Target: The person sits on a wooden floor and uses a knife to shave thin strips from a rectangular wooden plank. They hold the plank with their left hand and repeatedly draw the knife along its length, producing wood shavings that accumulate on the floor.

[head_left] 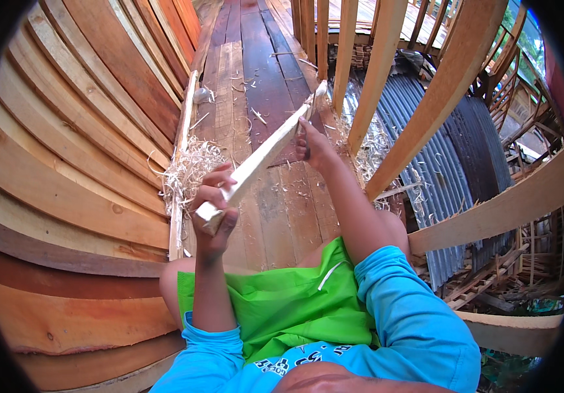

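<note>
A long, pale, whittled wooden stick [265,149] slants away from me over the plank floor, its near end lower left and its far end upper right. Around the near end, my left hand [212,200] is closed with fingers and thumb on either side. My right hand [313,145] is beside the far half of the stick, its fingers curled in and the index finger against or very near the wood. A thin, dark edge shows between that hand and the stick, but what the hand holds is mostly hidden. One pale shaving [330,276] lies on my green shorts [288,304].
Curly wood shavings [193,167] are heaped by the left plank wall [85,144], and more are scattered over the floor [272,216]. Upright wooden railing slats [377,78] line the right side. Beyond them, lower down, is a corrugated metal roof [419,131].
</note>
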Tool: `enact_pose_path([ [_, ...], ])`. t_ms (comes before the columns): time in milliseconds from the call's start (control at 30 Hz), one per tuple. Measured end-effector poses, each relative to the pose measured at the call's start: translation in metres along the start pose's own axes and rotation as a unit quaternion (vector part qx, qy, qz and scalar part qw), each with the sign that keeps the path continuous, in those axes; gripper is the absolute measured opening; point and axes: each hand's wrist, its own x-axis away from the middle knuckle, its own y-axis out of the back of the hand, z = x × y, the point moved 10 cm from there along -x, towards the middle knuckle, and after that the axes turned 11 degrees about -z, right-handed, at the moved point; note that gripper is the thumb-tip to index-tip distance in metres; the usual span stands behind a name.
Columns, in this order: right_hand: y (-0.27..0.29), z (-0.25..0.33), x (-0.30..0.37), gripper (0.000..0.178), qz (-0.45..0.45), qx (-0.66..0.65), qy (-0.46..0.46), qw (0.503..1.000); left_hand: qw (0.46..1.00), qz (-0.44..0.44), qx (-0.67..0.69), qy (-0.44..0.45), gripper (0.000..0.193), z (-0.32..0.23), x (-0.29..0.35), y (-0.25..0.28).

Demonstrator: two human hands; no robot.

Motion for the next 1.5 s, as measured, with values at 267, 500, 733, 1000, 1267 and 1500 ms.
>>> enact_pose_path([
  [267,-0.011,0.001,0.036,0.040,0.008,0.101,0.056,0.993,0.985,-0.049,0.041,0.158,0.039,0.073,0.028,-0.014],
  [500,-0.010,0.014,0.040,0.037,-0.029,0.127,0.127,0.983,0.983,-0.005,0.075,0.165,0.045,0.068,0.032,-0.023],
  [733,-0.021,0.014,0.051,0.040,-0.007,0.150,0.105,0.983,0.978,-0.020,0.099,0.185,0.051,0.061,0.033,-0.020],
  [1000,-0.029,0.016,0.065,0.039,0.015,0.164,0.101,0.981,0.979,-0.051,0.090,0.174,0.055,0.050,0.032,-0.019],
  [1267,-0.028,0.009,0.057,0.037,0.052,0.141,0.064,0.987,0.962,0.117,-0.101,0.225,0.057,0.048,0.034,-0.006],
  [1500,-0.041,-0.009,0.052,0.035,0.067,0.120,0.044,0.990,0.794,0.079,0.211,0.565,0.059,0.068,0.070,0.005],
])
